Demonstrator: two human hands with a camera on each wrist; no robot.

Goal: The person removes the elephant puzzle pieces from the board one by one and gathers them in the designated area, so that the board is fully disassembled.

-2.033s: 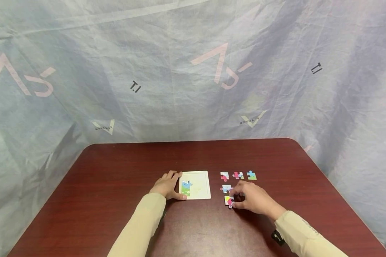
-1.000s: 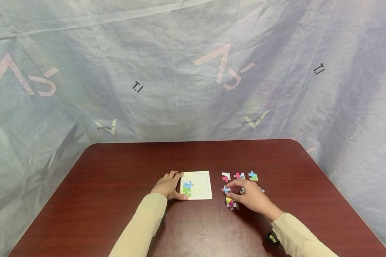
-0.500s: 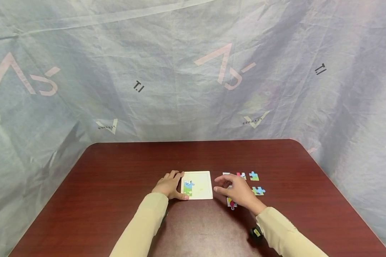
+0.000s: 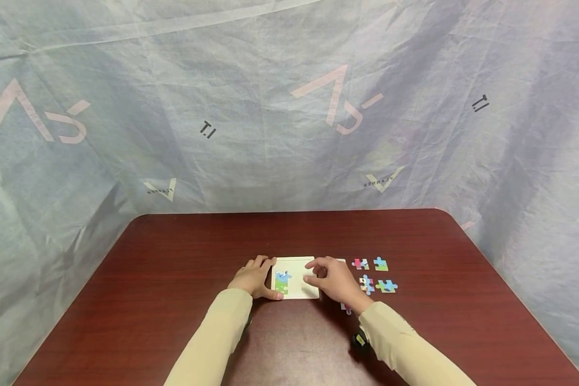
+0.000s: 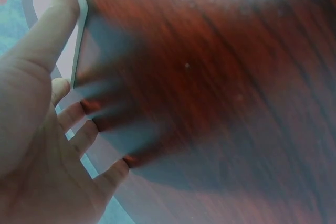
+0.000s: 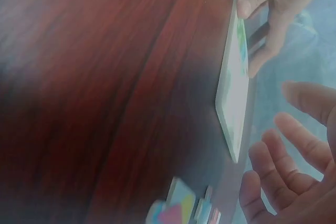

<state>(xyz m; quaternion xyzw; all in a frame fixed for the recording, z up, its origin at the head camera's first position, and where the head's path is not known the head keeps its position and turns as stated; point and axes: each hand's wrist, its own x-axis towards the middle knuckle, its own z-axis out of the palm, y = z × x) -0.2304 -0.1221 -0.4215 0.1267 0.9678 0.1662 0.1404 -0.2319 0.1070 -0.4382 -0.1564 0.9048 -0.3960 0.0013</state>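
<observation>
The white puzzle tray [image 4: 299, 262] lies flat near the middle of the dark red surface [image 4: 173, 300], a blue-and-green patch of pieces [image 4: 281, 282] already seated at its left side. The left hand [image 4: 253, 279] rests against the tray's left edge with relaxed fingers and the thumb along the near rim, apparently to keep it from sliding. The right hand [image 4: 333, 280] hovers over the tray's right part, fingers loosely curled; whether its grip holds a piece I cannot tell. Loose pieces [image 4: 373, 274] lie just right of the tray, apart from each other. Wide bare room remains toward the far edge.
</observation>
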